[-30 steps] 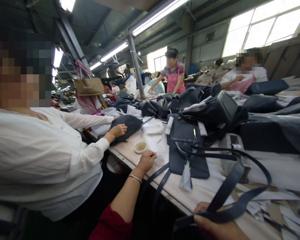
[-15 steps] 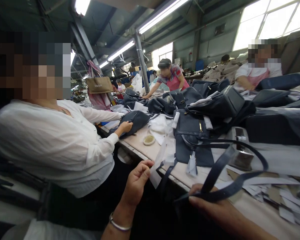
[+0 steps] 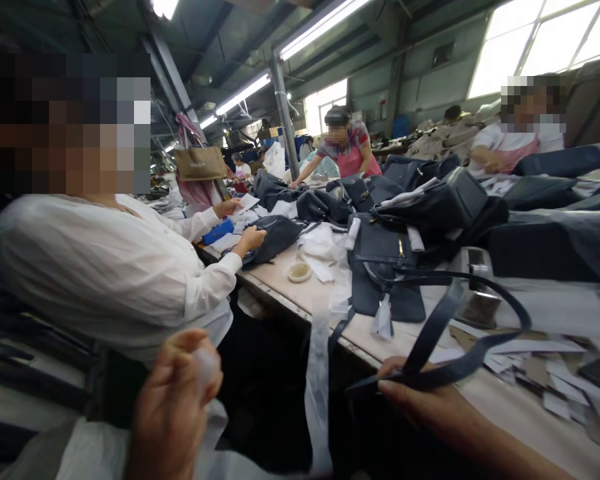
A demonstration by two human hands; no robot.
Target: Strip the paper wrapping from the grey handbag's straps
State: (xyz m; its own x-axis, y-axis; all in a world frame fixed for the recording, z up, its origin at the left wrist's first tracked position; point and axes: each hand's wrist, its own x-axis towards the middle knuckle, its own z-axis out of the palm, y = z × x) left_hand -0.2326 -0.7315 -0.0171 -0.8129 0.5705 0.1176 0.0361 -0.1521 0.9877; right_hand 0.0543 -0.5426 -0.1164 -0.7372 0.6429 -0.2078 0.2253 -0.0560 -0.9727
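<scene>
My left hand point(image 3: 175, 393) is closed at the lower left, slightly blurred, with a bit of thin white translucent strip between its fingers. The white strip point(image 3: 317, 387) hangs over the table edge and sags below, seeming to run back toward that hand. On the right, my right hand point(image 3: 405, 390) pinches a dark navy strap point(image 3: 433, 327) between thumb and fingers near the table's front edge. The strap curls up in a loop above the table. Behind it lies a navy bag point(image 3: 387, 267) with a gold zip, a wrapped tassel and white-wrapped parts.
A co-worker in a white shirt point(image 3: 105, 267) sits close on the left, handling a dark bag point(image 3: 275, 237). A tape roll point(image 3: 299, 272), a metal dispenser-like block point(image 3: 475, 293) and paper scraps point(image 3: 555, 380) lie on the table point(image 3: 280, 293). Two people in pink aprons work behind piled bags.
My left hand has moved left and toward me, drawing the white strip out over the table edge. My right hand stays with the strap. The neighbouring co-worker's far hand now lifts a white piece.
</scene>
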